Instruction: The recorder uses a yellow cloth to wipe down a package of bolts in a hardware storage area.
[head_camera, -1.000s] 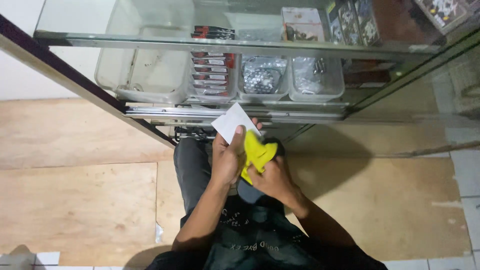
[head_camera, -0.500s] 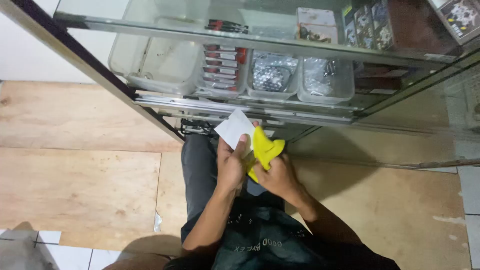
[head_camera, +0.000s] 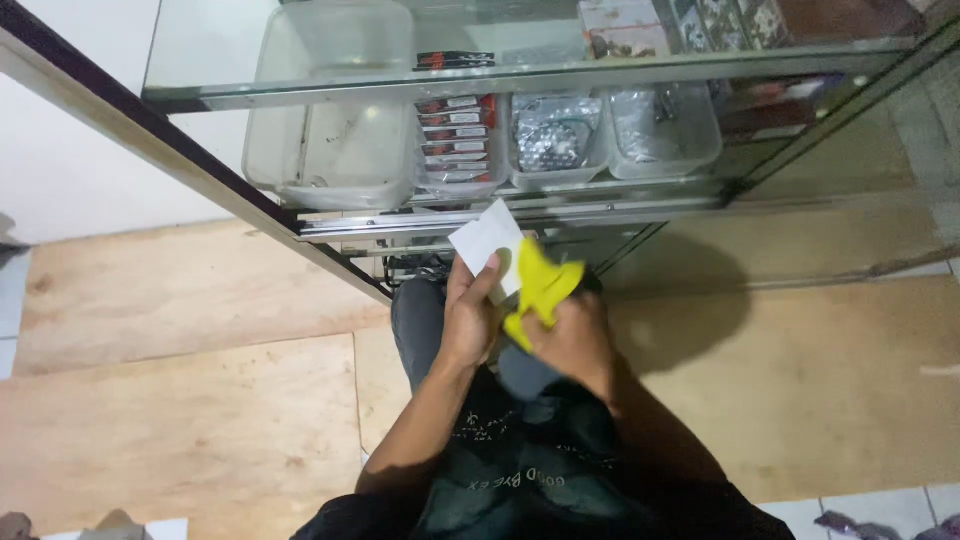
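Observation:
My left hand (head_camera: 470, 318) holds a small flat white box (head_camera: 488, 243) by its lower edge, tilted up in front of my chest. My right hand (head_camera: 572, 338) grips a bunched yellow cloth (head_camera: 540, 285) and presses it against the box's right side. Both hands are close together above my dark trousers, just in front of a glass display cabinet (head_camera: 520, 75).
Inside the cabinet stand a large clear empty tub (head_camera: 330, 150), a stack of red-and-black packs (head_camera: 455, 135) and two clear bins of small metal parts (head_camera: 560, 145). Plywood sheets (head_camera: 180, 400) cover the floor. A dark diagonal cabinet frame (head_camera: 180, 170) runs at left.
The view has shifted slightly, so the cabinet sits higher. The yellow cloth has moved a little across the white box, both hands keeping their hold.

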